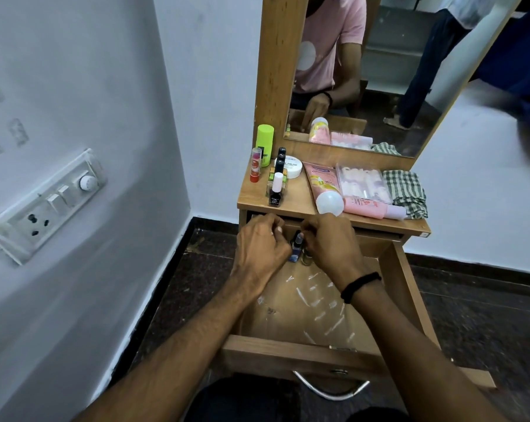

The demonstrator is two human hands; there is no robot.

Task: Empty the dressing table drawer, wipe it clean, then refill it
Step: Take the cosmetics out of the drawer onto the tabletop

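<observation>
The wooden drawer (291, 351) is pulled out wide, and a clear plastic sheet (321, 312) lines its bottom. Both hands reach to the drawer's back. My left hand (262, 248) has its fingers curled; what they hold is hidden. My right hand (330, 245) curls its fingers round small bottles. A blue nail polish bottle (297, 246) stands between the hands, a small gold-capped one (306, 259) beside it. The table top (297, 196) carries bottles, tubes and a checked cloth (408, 190).
On the top stand a green bottle (265, 144), a red lipstick (256, 167), a white jar (291, 166), a pink tube (324, 187), a clear nail box (362, 182). A mirror (379, 71) rises behind. The wall with a switchboard (50, 202) is left.
</observation>
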